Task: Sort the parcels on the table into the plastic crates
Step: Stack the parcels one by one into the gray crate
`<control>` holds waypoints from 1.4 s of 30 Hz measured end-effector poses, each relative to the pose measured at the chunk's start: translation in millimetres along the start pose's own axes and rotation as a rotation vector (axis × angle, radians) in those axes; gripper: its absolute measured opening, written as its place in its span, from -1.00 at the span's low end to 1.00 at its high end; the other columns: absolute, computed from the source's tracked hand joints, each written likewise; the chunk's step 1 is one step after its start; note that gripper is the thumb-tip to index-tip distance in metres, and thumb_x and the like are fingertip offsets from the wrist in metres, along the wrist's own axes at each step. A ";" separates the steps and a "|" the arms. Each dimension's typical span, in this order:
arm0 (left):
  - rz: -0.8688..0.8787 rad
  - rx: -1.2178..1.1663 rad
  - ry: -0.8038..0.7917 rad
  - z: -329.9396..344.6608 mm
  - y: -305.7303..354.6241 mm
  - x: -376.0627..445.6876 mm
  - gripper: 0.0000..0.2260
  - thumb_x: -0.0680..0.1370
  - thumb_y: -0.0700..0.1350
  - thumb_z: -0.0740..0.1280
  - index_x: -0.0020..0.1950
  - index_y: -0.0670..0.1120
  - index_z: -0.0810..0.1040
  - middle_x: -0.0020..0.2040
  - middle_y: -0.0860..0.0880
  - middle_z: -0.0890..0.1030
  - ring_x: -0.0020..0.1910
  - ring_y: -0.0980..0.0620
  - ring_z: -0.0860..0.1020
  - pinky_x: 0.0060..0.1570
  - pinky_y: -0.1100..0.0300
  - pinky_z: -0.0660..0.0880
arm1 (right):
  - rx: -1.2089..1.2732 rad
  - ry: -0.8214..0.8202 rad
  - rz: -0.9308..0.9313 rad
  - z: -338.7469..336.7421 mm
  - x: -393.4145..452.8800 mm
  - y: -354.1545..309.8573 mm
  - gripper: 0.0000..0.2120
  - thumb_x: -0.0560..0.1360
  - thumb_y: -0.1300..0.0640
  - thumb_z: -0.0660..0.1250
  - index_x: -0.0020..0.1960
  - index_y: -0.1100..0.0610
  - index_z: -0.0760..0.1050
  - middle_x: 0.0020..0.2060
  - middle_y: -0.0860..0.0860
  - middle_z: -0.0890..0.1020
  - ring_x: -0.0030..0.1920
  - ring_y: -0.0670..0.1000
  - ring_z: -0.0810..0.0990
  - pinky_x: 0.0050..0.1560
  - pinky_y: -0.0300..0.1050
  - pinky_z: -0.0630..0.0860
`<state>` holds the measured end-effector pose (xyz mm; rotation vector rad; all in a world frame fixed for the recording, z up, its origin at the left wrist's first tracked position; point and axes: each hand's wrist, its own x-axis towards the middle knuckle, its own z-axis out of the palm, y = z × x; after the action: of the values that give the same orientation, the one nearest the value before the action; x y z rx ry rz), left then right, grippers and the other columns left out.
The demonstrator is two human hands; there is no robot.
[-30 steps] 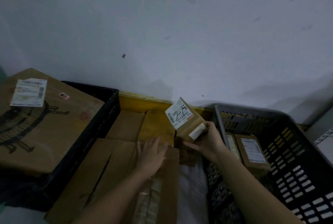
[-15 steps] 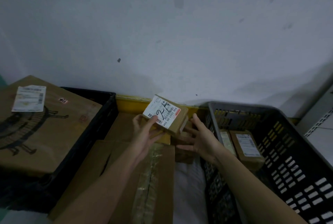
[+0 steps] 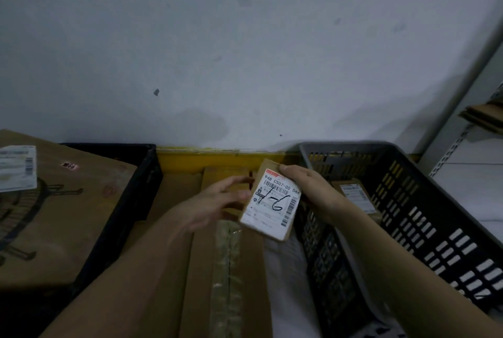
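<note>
Holding a small labelled parcel [image 3: 272, 203] at centre frame, the right hand [image 3: 310, 190] has its fingers clamped on the top edge; the left hand [image 3: 217, 204], fingers spread, hovers just beside it. The grey crate [image 3: 353, 148] at right already holds a parcel [image 3: 356, 196], and the black crate [image 3: 130, 201] at left holds a large box [image 3: 54, 215]. Flat cartons [image 3: 206, 269] remain on the tabletop, so sorting looks partway done.

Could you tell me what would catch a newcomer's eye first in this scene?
First, the small parcel at centre, its white label scrawled in black marker, held by the right hand while the left hand hovers beside it. Then the big box filling the black crate at left, and the grey crate at right.
</note>
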<state>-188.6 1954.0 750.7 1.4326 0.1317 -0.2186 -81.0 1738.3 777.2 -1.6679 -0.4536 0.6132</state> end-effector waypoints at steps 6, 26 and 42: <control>0.006 0.032 0.007 8.1 -6.2 16.8 -0.52 0.43 0.02 0.49 0.32 0.11 0.44 0.06 -0.14 0.70 -0.02 -0.14 0.69 -0.19 0.09 0.60 | 0.025 0.232 0.009 1.7 -11.3 13.3 -0.39 0.38 -0.32 0.43 0.25 0.04 0.43 0.14 0.09 0.62 0.10 0.05 0.64 0.13 0.03 0.57; 0.184 -0.037 0.298 182.6 1.0 121.2 -0.34 0.50 0.01 0.46 0.43 0.38 0.16 0.25 0.00 0.57 0.17 -0.03 0.59 -0.20 0.17 0.64 | -0.608 0.464 -0.310 -135.3 -57.8 47.8 -0.22 0.36 -0.23 0.49 0.48 -0.24 0.22 0.38 -0.16 0.33 0.10 -0.39 0.28 -0.13 -0.58 0.34; -0.058 0.864 0.682 233.8 -54.2 158.7 -0.14 0.56 -0.24 0.32 0.61 0.04 -0.23 0.62 -0.07 -0.05 0.35 -0.25 0.40 0.16 -0.05 0.47 | -0.681 0.158 0.309 -230.2 -34.2 166.0 -0.19 0.41 -0.26 0.41 0.52 -0.04 0.16 0.35 0.10 0.43 0.22 0.14 0.52 0.14 0.04 0.56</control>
<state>-56.2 1704.7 695.0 2.3238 0.7016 0.2118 28.9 1509.0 646.5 -2.4476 -0.3044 0.5760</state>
